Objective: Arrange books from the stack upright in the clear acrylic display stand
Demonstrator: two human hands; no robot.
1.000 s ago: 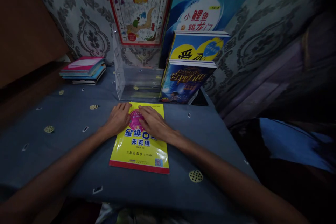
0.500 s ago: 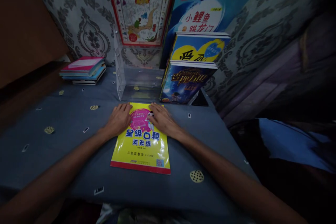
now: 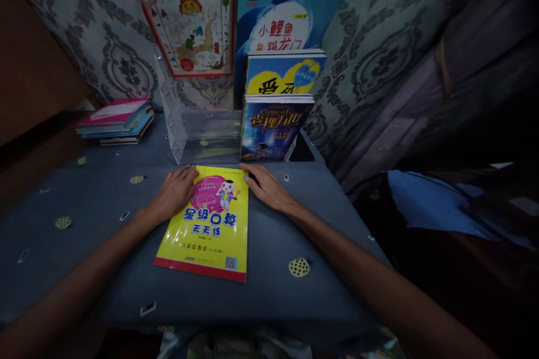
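Note:
A yellow workbook (image 3: 210, 241) with a red bottom strip and a pink round picture lies face up on the tablecloth. At its upper left edge rests my left hand (image 3: 174, 190), open, palm down, fingertips touching the border of the cover. My right hand (image 3: 267, 188) is on the opposite side, also open, with the thumb and forefinger at the upper right corner. What the fingers do under the book's edges is hidden. Just beyond stands a clear acrylic rack (image 3: 210, 146) holding several books, among them a dark blue one (image 3: 273, 132).
A small stack of books (image 3: 115, 118) lies at the back left of the blue-grey table (image 3: 105, 258). Behind the rack hangs a patterned curtain (image 3: 357, 61). Higher in the rack are a red-bordered book (image 3: 193, 33) and a teal one (image 3: 282, 17). Blue cloth (image 3: 429, 202) shows at the right.
My right hand has slid outward, its thumb leaving the cover for the edge, so the cartoon figure shows fully. The view has shifted, and the workbook sits slightly farther left.

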